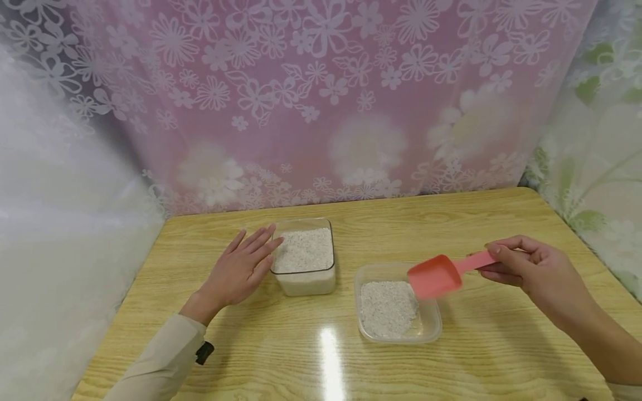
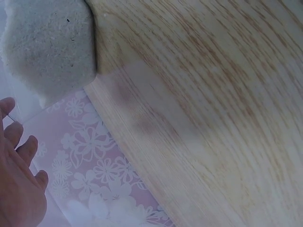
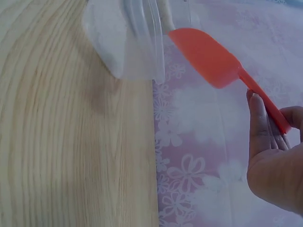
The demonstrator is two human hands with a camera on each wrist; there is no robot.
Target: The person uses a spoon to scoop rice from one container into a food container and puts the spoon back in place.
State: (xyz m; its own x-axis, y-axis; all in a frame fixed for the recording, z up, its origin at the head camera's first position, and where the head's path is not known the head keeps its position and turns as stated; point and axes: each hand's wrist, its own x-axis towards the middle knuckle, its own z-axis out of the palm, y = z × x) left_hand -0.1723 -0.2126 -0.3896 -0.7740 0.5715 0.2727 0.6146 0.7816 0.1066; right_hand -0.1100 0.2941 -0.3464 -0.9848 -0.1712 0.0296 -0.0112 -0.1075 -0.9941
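Observation:
My right hand point(image 1: 539, 270) pinches the handle of a red-pink plastic scoop point(image 1: 435, 277) between thumb and fingers. The scoop's bowl overlaps the right rim of a clear plastic tub point(image 1: 435, 328) in the head view; no grain shows in it. White rice-like grain point(image 1: 388, 309) lies in the tub. To the left stands a clear square container point(image 1: 307, 285) with a dark rim, filled high with the same pale grain. My left hand point(image 1: 246, 270) rests with straight fingers at that container's left rim. In the right wrist view the scoop point(image 3: 206, 56) appears side-on.
Both containers stand on a wood-grain table point(image 1: 241, 356). Behind it hangs a pink floral curtain point(image 1: 301, 111), and pale sheets point(image 1: 597, 167) hang at the sides. A small black object point(image 1: 204, 353) sits at the left sleeve.

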